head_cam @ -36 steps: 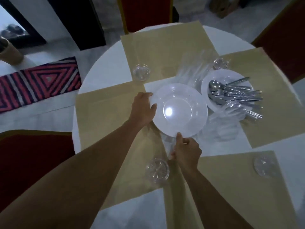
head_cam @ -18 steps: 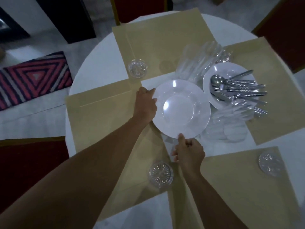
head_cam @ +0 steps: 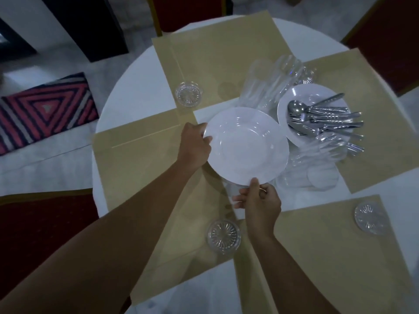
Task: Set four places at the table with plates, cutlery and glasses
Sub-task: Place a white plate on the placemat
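Note:
A white deep plate (head_cam: pixel 247 146) is at the middle of the round table, held by both hands. My left hand (head_cam: pixel 195 147) grips its left rim. My right hand (head_cam: pixel 260 202) pinches its near rim, thumb on top. Just right of it a second white plate (head_cam: pixel 292 103) carries a heap of steel cutlery (head_cam: pixel 324 123). Clear glasses (head_cam: pixel 269 87) stand behind the held plate, and more glasses (head_cam: pixel 317 175) lie to its right. Several beige placemats (head_cam: pixel 136 159) cover the table.
Clear glass coasters sit on the mats: a far one (head_cam: pixel 188 96), a near one (head_cam: pixel 223 236) and a right one (head_cam: pixel 369 218). Red chairs stand at the left (head_cam: pixel 40 234), far side (head_cam: pixel 188 10) and right (head_cam: pixel 390 37). A striped rug (head_cam: pixel 43 109) lies on the floor.
The plate has come up slightly and tilted while both hands keep their hold on its rim. The camera has shifted, so the whole table sits a little differently in view.

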